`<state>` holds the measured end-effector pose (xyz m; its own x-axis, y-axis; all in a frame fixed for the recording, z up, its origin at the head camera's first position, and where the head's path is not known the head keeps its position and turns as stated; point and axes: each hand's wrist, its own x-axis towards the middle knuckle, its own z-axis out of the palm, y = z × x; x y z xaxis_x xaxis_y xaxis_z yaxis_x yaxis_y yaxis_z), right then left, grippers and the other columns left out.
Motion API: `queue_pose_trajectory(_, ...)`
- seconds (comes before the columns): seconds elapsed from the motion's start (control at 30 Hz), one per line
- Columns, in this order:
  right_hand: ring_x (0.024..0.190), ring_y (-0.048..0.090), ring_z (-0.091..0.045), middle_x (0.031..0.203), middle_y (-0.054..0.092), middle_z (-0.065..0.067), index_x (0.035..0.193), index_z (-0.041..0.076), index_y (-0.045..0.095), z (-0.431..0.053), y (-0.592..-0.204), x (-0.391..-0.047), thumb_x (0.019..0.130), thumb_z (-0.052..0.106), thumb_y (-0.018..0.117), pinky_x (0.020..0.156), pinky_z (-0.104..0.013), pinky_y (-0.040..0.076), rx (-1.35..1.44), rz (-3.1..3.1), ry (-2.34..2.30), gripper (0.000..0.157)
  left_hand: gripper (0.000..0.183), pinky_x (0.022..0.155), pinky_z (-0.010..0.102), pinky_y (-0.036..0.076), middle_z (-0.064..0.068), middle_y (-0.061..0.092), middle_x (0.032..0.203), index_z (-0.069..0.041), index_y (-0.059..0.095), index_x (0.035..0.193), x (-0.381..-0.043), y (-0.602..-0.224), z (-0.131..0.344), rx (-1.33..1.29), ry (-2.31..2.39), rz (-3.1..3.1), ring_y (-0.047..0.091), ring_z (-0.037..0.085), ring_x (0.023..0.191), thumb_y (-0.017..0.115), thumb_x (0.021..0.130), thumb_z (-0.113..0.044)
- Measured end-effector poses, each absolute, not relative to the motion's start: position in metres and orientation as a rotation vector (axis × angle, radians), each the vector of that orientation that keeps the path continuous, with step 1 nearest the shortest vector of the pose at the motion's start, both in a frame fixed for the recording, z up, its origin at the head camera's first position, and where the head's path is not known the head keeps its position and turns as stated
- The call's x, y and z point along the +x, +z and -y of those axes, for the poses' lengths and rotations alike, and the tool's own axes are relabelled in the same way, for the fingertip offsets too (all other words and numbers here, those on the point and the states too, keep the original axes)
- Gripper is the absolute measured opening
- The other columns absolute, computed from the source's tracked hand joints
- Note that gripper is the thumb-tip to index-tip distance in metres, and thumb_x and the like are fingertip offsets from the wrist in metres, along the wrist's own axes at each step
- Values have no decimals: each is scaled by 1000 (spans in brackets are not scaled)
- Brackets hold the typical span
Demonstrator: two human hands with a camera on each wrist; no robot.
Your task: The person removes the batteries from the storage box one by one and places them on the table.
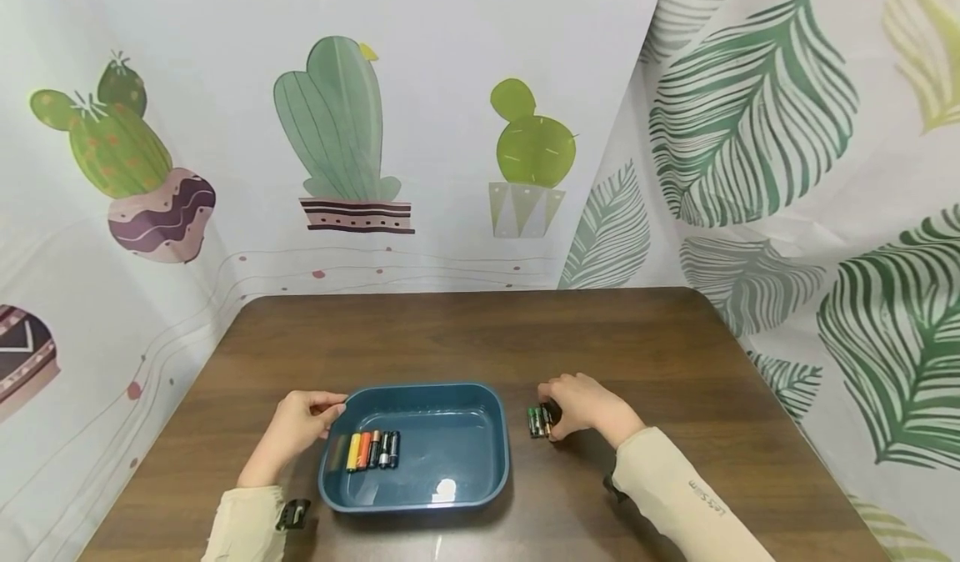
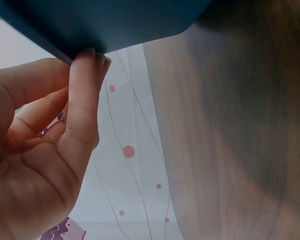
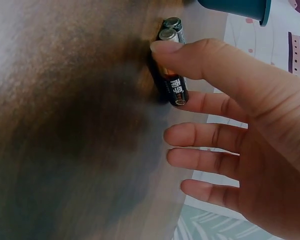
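Note:
A blue tray stands on the table with a row of batteries lying side by side at its left: yellow, orange and dark ones. My left hand pinches the tray's left rim between thumb and fingers; in the left wrist view the fingertips meet the blue wall. Right of the tray, a small group of dark batteries lies on the table. My right hand pinches the outermost black battery lengthwise, thumb near one end and index finger at the other. Its remaining fingers are loosely bent.
Brown wooden table extends behind and to both sides of the tray. A white wall cloth printed with cacti and leaves hangs along the table's back and sides. Dark wrist devices sit at both sleeves.

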<state>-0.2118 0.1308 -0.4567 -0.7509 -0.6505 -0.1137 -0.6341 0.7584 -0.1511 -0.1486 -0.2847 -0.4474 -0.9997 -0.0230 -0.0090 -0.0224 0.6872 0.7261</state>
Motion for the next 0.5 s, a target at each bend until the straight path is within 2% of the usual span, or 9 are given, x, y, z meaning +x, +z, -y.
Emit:
queue_pose_trajectory(0.27,71,48,-13,77,56,6,88,17,58,-132,-458,-213,57,34,78,65,-35,39,-1014,-2783,-163,41,19,50,32,50,8,59,68,0,66,98,-151,-449,285,75,-1240,2889,54,14,50,62,81,-7)
queue_pose_trajectory(0.5,77,51,-16,81,57,5,93,17,58,-132,-456,-212,57,36,79,69,-38,40,-978,-2763,-174,46,20,49,30,50,8,60,68,1,66,98,-149,-448,284,51,-1239,2886,54,14,50,62,81,-7)
